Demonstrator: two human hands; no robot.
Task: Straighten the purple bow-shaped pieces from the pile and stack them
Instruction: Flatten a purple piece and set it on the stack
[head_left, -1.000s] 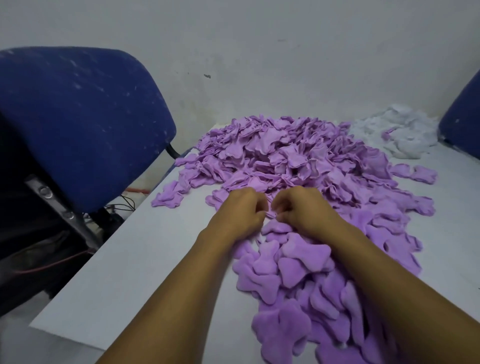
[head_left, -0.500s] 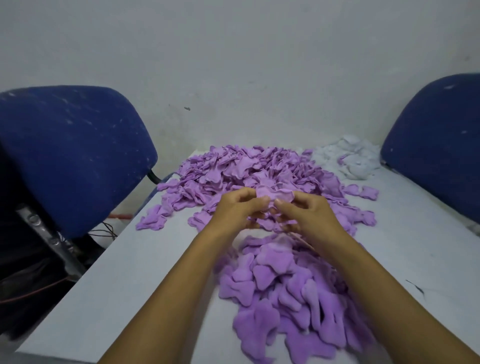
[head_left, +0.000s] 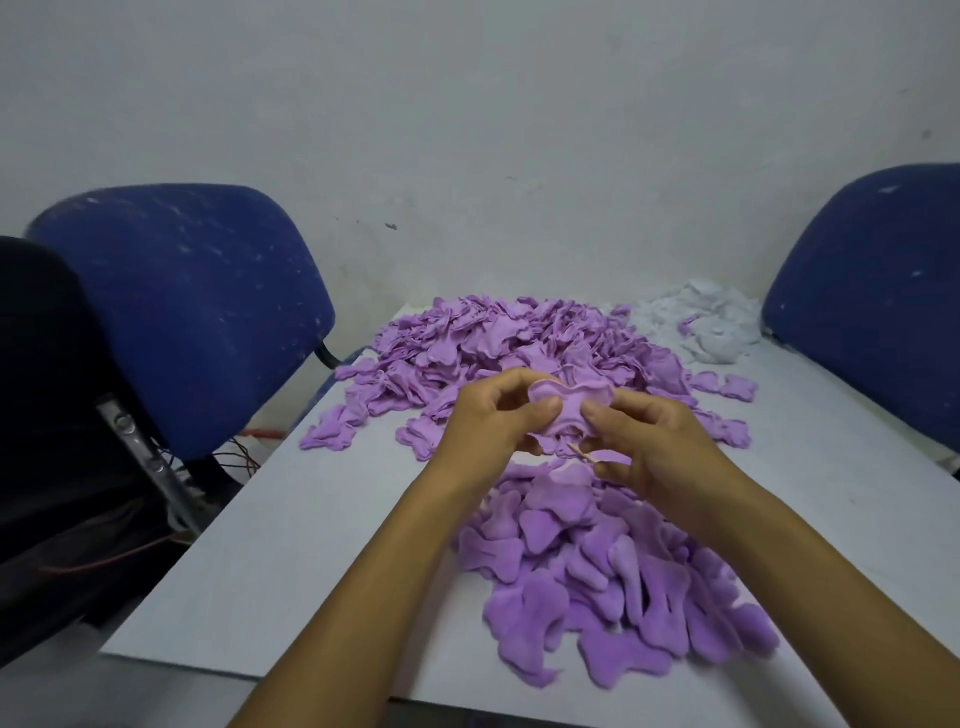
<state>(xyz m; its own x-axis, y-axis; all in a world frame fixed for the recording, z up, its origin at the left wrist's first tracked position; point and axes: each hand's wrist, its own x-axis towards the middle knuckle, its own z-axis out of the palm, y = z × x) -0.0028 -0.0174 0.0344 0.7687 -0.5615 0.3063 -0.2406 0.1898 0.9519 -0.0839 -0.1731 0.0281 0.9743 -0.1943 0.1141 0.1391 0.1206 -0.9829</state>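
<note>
On the white table (head_left: 291, 551), purple pile (head_left: 524, 348); blue chairs (head_left: 208, 306) flank.

One purple bow-shaped piece (head_left: 566, 410) is up off the table, crumpled and ruffled at its top edge. Behind it sprawls the big loose pile (head_left: 519, 343); nearer, flattened pieces (head_left: 597, 582) lie overlapping.

My left hand (head_left: 491, 415) and right hand (head_left: 657, 441) are bare, no gloves or rings; both forearms are uncovered, with no sleeve reaching them, and my fingers (head_left: 540, 410) have short nails.
</note>
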